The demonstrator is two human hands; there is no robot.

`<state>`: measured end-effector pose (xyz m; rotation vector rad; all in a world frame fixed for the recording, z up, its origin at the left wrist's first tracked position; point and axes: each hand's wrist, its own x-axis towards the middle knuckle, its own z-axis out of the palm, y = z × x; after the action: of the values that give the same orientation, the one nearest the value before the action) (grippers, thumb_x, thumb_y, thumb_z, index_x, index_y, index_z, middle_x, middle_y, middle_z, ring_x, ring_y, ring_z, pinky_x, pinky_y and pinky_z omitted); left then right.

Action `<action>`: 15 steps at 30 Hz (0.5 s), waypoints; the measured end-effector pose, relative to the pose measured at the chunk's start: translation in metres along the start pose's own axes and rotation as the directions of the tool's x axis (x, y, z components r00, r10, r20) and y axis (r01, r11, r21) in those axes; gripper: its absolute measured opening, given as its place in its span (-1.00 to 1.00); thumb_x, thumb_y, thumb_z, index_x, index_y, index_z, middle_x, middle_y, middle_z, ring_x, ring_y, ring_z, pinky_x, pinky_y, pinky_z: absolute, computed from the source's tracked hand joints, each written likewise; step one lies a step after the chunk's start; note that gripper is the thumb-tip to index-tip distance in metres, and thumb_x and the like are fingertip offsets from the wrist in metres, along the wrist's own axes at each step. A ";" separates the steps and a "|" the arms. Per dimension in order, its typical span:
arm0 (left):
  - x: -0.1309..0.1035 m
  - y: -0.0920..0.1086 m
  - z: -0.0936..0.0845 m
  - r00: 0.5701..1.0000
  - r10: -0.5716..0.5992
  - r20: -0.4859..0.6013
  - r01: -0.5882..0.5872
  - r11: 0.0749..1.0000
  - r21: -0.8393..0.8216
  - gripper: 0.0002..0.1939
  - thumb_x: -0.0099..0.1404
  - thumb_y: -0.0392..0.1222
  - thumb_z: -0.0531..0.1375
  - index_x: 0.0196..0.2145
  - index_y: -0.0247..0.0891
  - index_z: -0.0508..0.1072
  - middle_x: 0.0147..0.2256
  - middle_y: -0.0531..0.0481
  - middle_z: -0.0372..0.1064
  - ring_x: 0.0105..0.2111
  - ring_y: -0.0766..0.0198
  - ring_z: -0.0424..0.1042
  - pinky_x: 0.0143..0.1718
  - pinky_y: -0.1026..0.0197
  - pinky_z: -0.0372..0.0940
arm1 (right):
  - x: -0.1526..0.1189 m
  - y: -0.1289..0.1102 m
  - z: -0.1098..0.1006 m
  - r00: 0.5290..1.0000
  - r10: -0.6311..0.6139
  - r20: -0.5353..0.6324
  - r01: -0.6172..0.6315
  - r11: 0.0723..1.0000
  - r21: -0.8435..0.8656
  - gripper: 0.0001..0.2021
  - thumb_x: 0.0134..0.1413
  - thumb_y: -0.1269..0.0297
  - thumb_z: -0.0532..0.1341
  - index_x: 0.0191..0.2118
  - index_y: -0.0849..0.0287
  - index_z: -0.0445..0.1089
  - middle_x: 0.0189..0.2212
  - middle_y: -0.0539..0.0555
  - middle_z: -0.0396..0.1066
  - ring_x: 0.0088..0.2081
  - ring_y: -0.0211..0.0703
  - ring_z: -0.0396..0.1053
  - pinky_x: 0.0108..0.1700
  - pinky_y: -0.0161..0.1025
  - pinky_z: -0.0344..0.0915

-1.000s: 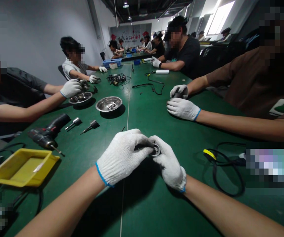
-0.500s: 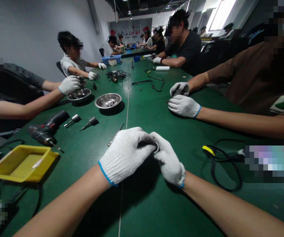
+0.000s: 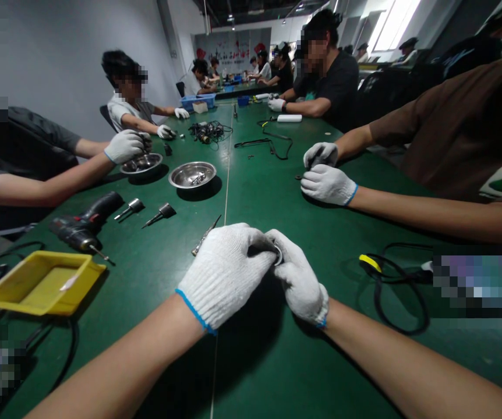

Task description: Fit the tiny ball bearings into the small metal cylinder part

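Note:
Both my hands wear white knit gloves with blue cuffs and meet above the green table (image 3: 251,378). My left hand (image 3: 225,273) is closed, thumb and fingers pinching a small rounded metal piece (image 3: 279,254). From the other side, my right hand (image 3: 297,273) curls its fingers round the same piece. Only a curved shiny edge of it shows; the gloves hide the rest, so its kind cannot be told. Just beyond my left hand lies a thin metal tool (image 3: 205,235), partly covered by the glove.
To the left are a power drill (image 3: 85,224), two socket bits (image 3: 160,214) and a yellow tray (image 3: 45,285). A steel bowl (image 3: 192,175) with small metal parts stands ahead. A black cable (image 3: 402,297) loops at right. Co-workers' gloved hands (image 3: 329,183) work along both sides.
The metal piece between my hands shows slightly more of its curved edge. My hands stay almost in place. At right, a co-worker's fingers have come off a small dark part, now on the table.

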<state>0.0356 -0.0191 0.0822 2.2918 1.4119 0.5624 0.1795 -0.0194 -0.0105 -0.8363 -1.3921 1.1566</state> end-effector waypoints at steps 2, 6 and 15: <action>-0.001 -0.001 0.003 0.999 0.003 -0.034 -0.003 1.000 0.002 -0.84 0.34 -0.26 0.29 -0.29 -0.16 0.72 -0.29 -0.04 0.67 -0.26 0.11 0.63 -0.17 0.16 0.45 | 0.000 0.000 0.000 1.000 -0.008 -0.004 0.008 1.000 -0.004 -0.80 -0.30 0.37 0.14 -0.39 0.06 0.29 -0.46 -0.03 0.29 -0.36 -0.09 0.22 -0.29 -0.16 0.23; -0.003 -0.001 0.007 0.998 -0.010 -0.066 0.010 1.000 0.003 -0.84 0.34 -0.25 0.28 -0.30 -0.17 0.72 -0.29 -0.07 0.66 -0.27 0.11 0.62 -0.18 0.16 0.45 | -0.001 0.000 -0.001 1.000 -0.020 -0.016 0.020 1.000 -0.020 -0.79 -0.30 0.38 0.13 -0.39 0.06 0.31 -0.46 -0.03 0.30 -0.37 -0.08 0.23 -0.29 -0.15 0.23; -0.002 -0.003 0.010 0.991 -0.134 -0.025 0.125 0.967 -0.222 -0.89 0.28 -0.32 0.30 -0.33 -0.22 0.67 -0.31 -0.01 0.65 -0.26 0.15 0.59 -0.23 0.18 0.38 | -0.002 0.001 0.001 1.000 -0.013 -0.016 0.014 1.000 0.007 -0.74 -0.31 0.40 0.12 -0.35 0.08 0.35 -0.45 -0.04 0.33 -0.35 -0.09 0.27 -0.27 -0.17 0.24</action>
<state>0.0381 -0.0205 0.0722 2.0096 1.4279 0.6899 0.1785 -0.0215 -0.0123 -0.8283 -1.3781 1.1416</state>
